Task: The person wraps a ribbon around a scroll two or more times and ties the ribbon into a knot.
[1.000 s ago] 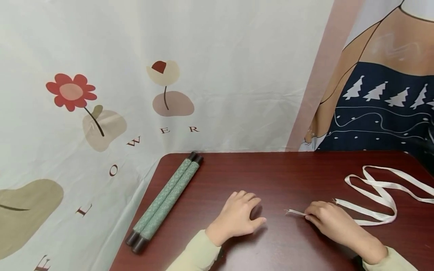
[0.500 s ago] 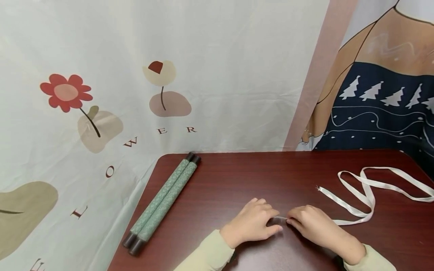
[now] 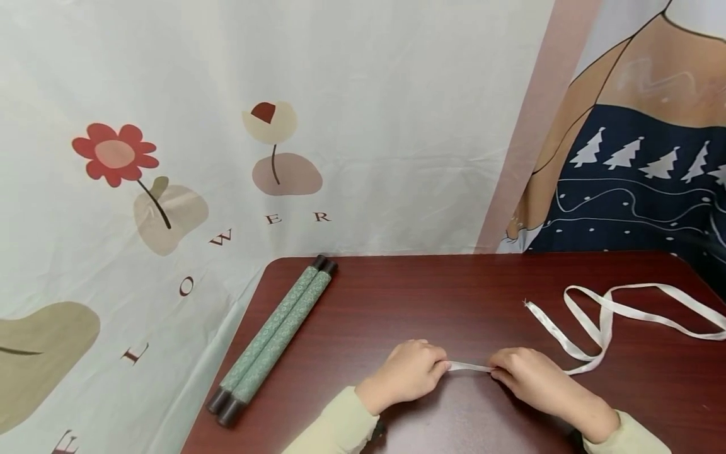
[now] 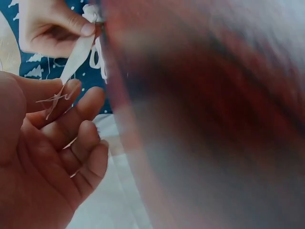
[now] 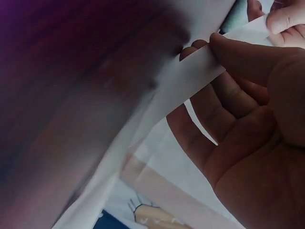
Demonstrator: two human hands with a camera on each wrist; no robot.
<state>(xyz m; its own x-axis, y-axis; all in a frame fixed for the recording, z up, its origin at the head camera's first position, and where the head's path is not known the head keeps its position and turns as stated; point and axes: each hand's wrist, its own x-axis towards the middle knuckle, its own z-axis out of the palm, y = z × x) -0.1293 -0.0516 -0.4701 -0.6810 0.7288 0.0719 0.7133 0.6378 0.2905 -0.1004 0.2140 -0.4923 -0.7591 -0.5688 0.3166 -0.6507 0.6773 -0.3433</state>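
Currently: white ribbon pinched in both hands

I've got the white ribbon (image 3: 469,366) over the near part of the dark red bench (image 3: 420,296), a short span pulled fairly straight between the two hands. My left hand (image 3: 405,372) pinches it by one end, thumb against index finger; the left wrist view shows loose threads poking out past the grip, other fingers loosely bent. My right hand (image 3: 530,377) pinches it just beside that, thumb pressed on the flat strip. From there ribbon lies in loose loops to the right, running out of the head view at the edge; one frayed tip (image 3: 527,304) lies beyond the right hand. Two green patterned rolls (image 3: 283,336) with black ends lie side by side, slanted, at the bench's left. Behind: pale curtain (image 3: 397,126) with printed flowers and letters. Both wrist views partly blurred.
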